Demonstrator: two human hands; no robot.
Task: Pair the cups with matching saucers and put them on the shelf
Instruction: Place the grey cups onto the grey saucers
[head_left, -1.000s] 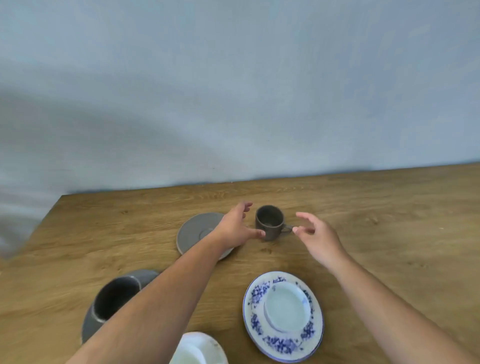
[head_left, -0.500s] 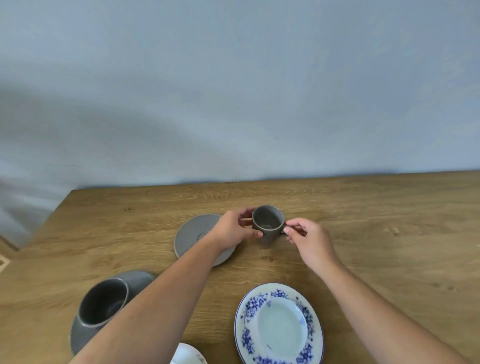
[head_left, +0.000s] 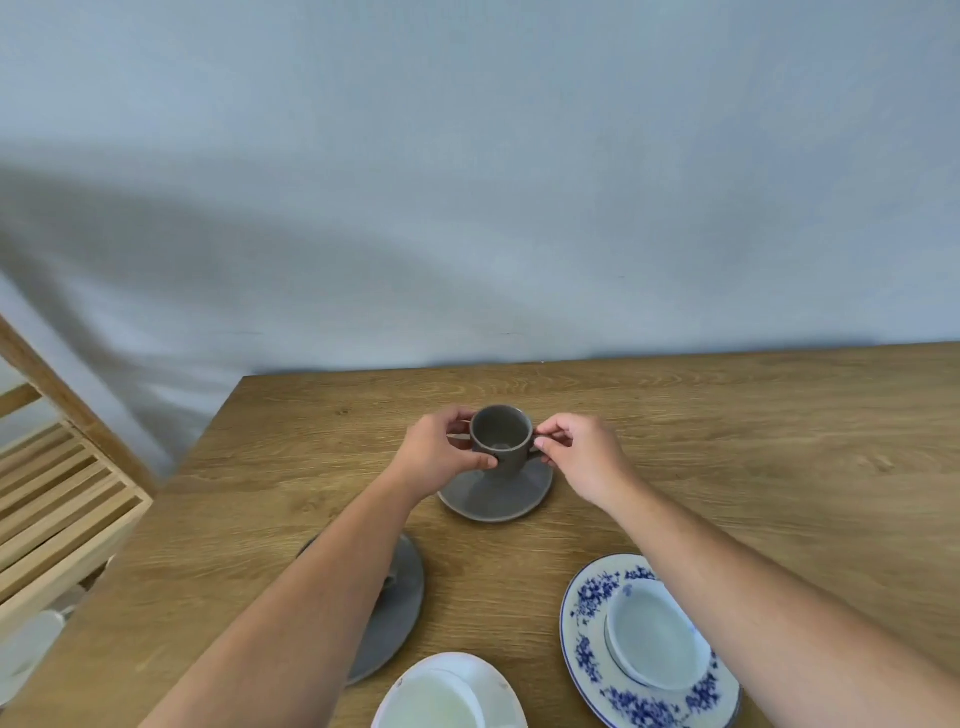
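A small grey cup (head_left: 502, 436) is held over the small grey saucer (head_left: 496, 496) in the middle of the wooden table (head_left: 727, 441); I cannot tell whether its base touches the saucer. My left hand (head_left: 441, 457) grips the cup's left side. My right hand (head_left: 582, 457) pinches its handle on the right. Nearer to me, a larger grey saucer (head_left: 400, 613) lies mostly hidden under my left forearm. A blue-and-white floral saucer (head_left: 587, 623) with a pale cup (head_left: 654, 642) on it sits at the front right.
A white cup on a white saucer (head_left: 447, 693) is cut off by the bottom edge. A wooden slatted shelf (head_left: 57, 499) stands to the left of the table. A pale wall runs behind the table's far edge.
Both hands closed on the small grey cup, lifted it and carried it left over the small grey saucer. The view shifted, bringing the wooden shelf into sight.
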